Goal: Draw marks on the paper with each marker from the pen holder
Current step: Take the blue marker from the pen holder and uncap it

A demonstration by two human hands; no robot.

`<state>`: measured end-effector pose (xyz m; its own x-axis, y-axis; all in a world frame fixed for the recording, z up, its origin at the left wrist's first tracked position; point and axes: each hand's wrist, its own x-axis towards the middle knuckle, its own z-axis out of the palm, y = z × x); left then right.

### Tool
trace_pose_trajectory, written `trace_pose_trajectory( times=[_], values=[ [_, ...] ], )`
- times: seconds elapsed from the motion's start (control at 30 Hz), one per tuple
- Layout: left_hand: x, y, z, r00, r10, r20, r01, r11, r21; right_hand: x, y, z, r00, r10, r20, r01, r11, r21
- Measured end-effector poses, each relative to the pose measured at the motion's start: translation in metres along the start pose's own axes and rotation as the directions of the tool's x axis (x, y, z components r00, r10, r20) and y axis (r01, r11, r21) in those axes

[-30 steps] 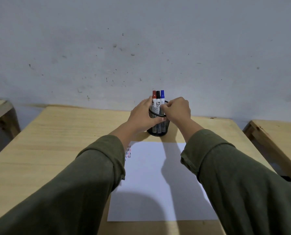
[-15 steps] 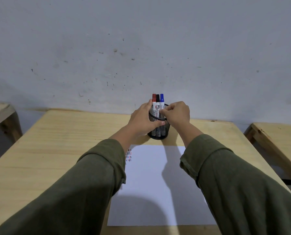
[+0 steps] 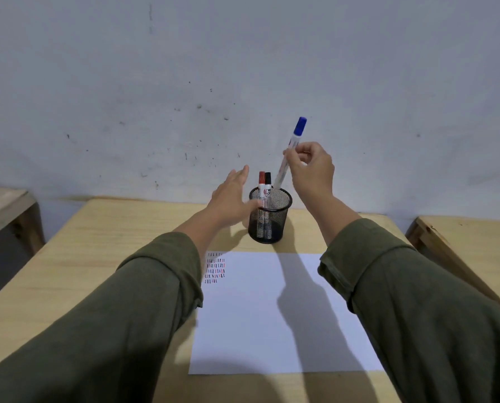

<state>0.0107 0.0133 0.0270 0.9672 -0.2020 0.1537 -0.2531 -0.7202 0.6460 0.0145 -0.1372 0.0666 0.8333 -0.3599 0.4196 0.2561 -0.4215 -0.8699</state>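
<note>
One blue marker (image 3: 290, 154) pinched, seemingly, between right hand (image 3: 311, 170) fingers.

Single head-worn wide-angle view, looking forward and slightly down from above the near edge of the wooden table (image 3: 103, 245). Sleeves enter from the near corners; the paper (image 3: 272, 315) lies near centre, the pen holder (image 3: 269, 219) beyond it, the wall (image 3: 243, 68) fills the far half. Neighbouring tables clip both left and right edges.

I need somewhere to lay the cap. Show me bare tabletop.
Free: table left of the paper, and the strip right of the holder. Crowded: around the holder, where the left hand hovers, and the paper's marks.
</note>
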Motion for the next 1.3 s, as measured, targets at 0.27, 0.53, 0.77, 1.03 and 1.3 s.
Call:
trace_pose_trajectory(
  times=[0.27,0.53,0.77,1.03,1.3],
  values=[
    [-0.037,0.043,-0.054,0.937,0.081,-0.340,-0.179,0.946,-0.269,-0.060,-0.017,-0.011,0.984,-0.060,0.169,0.062,0.998,-0.007],
    [-0.086,0.042,-0.055,0.959,0.034,-0.283,-0.145,0.913,-0.382,-0.114,-0.026,-0.029,0.954,-0.047,0.296,0.043,0.999,0.021],
    [-0.111,0.025,-0.047,0.928,-0.189,-0.322,-0.043,0.803,-0.594,-0.122,-0.046,-0.055,0.916,0.105,0.388,-0.227,0.931,0.285],
    [-0.118,0.035,-0.029,0.926,-0.214,-0.310,-0.076,0.699,-0.711,-0.127,-0.052,-0.058,0.892,0.170,0.419,-0.431,0.603,0.671],
    [-0.123,0.036,-0.020,0.935,-0.042,-0.352,-0.175,0.809,-0.561,-0.130,-0.040,-0.052,0.869,0.132,0.477,-0.447,0.621,0.644]
  ],
)
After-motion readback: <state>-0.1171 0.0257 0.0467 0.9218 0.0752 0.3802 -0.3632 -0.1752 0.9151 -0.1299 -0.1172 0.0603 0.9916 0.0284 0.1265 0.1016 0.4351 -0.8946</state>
